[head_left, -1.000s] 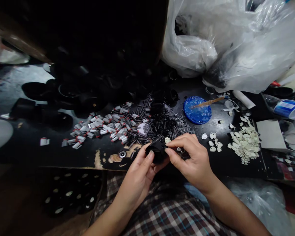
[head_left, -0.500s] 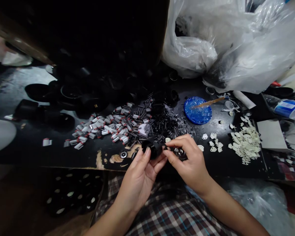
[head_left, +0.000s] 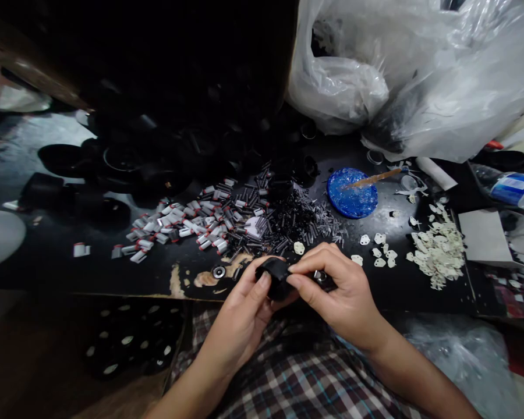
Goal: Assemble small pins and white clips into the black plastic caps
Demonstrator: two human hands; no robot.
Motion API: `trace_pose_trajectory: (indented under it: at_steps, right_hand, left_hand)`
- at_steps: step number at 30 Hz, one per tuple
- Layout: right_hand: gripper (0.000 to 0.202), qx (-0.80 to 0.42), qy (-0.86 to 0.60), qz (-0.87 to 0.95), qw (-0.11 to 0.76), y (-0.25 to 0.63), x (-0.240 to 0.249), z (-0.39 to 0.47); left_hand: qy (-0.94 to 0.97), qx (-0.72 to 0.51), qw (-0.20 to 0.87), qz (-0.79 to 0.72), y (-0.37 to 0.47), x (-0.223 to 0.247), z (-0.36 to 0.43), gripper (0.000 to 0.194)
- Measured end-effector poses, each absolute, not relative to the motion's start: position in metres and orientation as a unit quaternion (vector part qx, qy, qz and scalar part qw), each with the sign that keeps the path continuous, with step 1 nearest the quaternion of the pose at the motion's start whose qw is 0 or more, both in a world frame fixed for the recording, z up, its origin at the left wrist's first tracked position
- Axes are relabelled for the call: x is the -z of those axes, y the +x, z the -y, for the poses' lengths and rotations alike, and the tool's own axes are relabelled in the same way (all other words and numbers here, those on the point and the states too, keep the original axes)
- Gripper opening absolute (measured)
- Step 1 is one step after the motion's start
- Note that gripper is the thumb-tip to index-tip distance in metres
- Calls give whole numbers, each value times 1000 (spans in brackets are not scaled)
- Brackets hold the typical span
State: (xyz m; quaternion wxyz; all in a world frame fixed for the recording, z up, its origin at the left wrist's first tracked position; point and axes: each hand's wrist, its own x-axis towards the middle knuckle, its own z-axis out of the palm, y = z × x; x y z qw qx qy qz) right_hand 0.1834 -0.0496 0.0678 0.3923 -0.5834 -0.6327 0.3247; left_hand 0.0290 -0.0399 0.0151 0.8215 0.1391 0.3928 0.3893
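My left hand [head_left: 244,311] is closed around a black cup-shaped plastic part [head_left: 276,273], held just over the table's front edge. The part's round opening tilts toward me, with my thumb at its rim. At its right side, the thumb and forefinger of my right hand [head_left: 336,285] are pinched together; anything between those fingertips is too small or hidden to make out. A shiny dark metal-like piece [head_left: 321,276] shows under my right fingers, partly covered. A pale flat tab [head_left: 299,248] lies just behind my hands, and a small ring-shaped piece [head_left: 219,272] to their left.
White-grey, red-ended pieces [head_left: 179,221] and black ribbed pieces [head_left: 297,221] lie heaped behind my hands. To the right are a blue lid [head_left: 351,201] with a stick across it, a heap of pale tabs [head_left: 439,247] and a bottle [head_left: 515,189]. Plastic bags [head_left: 419,87] stand behind.
The black cup-shaped part has turned in my left hand, showing more of its outer side. My right fingertips have shifted slightly left and now meet at its edge.
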Motion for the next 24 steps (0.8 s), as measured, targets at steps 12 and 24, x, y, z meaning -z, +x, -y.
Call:
trace_pose_trajectory:
  at_steps: [12,24]
  right_hand:
    - [7,-242,-581,711,315,187,-74,57]
    - [30,-378,-606,681,164,196,-80,56]
  left_hand:
    - [175,-338,836,-395,17,-6,32,25]
    - [192,-384,786,-444,14,-4,30,21]
